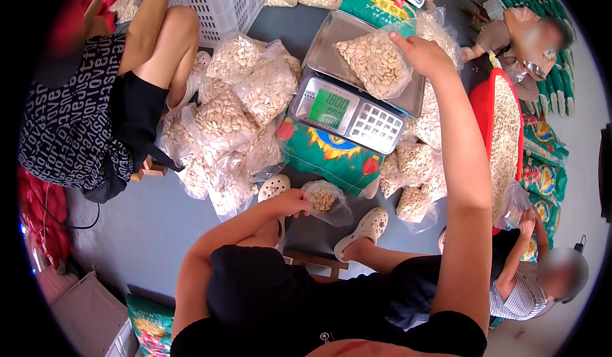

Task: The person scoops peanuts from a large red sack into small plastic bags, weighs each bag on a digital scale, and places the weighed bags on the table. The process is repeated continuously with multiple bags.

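A digital scale (347, 118) with a lit green display stands in front of me on a green printed sack (325, 159). On its metal pan (322, 54) rests a clear plastic bag of pale flat seeds (376, 64), which look like pumpkin seeds. My right hand (421, 54) is closed on this bag's gathered right end, its fingers partly hidden. Lower down, between my feet, my left hand (292, 203) pinches the edge of another clear bag (331, 209). A small heap of the same seeds (320, 197) lies inside it.
Filled seed bags (229, 115) are piled left of the scale, with more (417, 159) at its right. A white crate (220, 6) stands far left. Loose seeds fill a red-edged container (502, 134) at the right. Co-workers sit left (76, 115), far right (519, 44) and near right (519, 287).
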`<state>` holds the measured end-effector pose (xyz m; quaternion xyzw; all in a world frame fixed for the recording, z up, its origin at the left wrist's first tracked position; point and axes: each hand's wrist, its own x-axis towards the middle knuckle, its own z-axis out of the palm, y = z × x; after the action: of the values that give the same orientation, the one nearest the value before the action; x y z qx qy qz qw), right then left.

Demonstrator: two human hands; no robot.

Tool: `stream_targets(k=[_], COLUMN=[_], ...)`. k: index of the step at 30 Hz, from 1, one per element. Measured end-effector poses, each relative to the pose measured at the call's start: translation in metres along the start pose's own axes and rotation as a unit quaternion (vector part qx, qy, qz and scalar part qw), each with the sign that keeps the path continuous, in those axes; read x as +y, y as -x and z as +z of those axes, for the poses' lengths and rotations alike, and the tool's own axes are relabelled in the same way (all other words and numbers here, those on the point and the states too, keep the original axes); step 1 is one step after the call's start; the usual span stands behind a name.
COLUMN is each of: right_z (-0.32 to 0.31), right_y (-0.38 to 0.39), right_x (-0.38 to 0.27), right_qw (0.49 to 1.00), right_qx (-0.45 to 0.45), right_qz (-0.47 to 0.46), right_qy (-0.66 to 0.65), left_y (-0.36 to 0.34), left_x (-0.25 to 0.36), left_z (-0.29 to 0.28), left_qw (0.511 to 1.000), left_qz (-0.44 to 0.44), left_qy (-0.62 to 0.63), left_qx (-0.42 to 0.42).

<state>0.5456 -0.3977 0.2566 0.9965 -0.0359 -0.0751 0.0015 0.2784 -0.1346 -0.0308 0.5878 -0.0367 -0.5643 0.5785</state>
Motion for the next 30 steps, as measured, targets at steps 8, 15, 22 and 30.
stream_targets(k=[8,15,22,30], right_z=[0.018,0.044,-0.008,0.028], right_y=[-0.033,-0.037,-0.020,-0.041], right_x=[-0.018,-0.006,-0.060,-0.173], right_qw=[0.991,0.981,0.943,0.874], right_qx=[-0.120,0.135,0.200,0.250], right_qz=[0.049,-0.142,-0.159,-0.400], right_qy=[0.043,0.000,-0.215,-0.117], left_y=[0.016,0.013,0.024,0.007], left_x=[0.012,-0.003,0.017,0.000], left_z=[-0.005,-0.008,-0.005,-0.006], left_qw=[1.000,1.000,1.000,1.000], left_qz=[-0.018,0.027,-0.008,0.009], left_qy=[0.013,0.005,-0.025,-0.006], left_qx=[0.005,0.002,0.000,0.016])
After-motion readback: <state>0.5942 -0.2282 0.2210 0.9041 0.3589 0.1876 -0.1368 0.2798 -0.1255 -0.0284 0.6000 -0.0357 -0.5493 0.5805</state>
